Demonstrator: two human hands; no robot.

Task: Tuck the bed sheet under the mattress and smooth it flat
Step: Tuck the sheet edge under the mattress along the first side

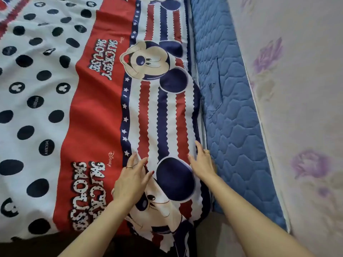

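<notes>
A cartoon-print bed sheet, white with dark dots, a red band and red, white and navy stripes, covers the bed. Its striped border runs along the right side, beside the blue quilted mattress. My left hand lies flat on the striped border, fingers straight and spread, pressing the cloth. My right hand rests with straight fingers at the sheet's right edge, where it meets the mattress. The sheet's edge drops into the seam there and is hidden below.
A pale wall with purple flower print stands close along the right of the mattress, leaving a narrow gap. The sheet's near end hangs loose at the bottom over a dark area. Soft wrinkles cross the dotted part at the left.
</notes>
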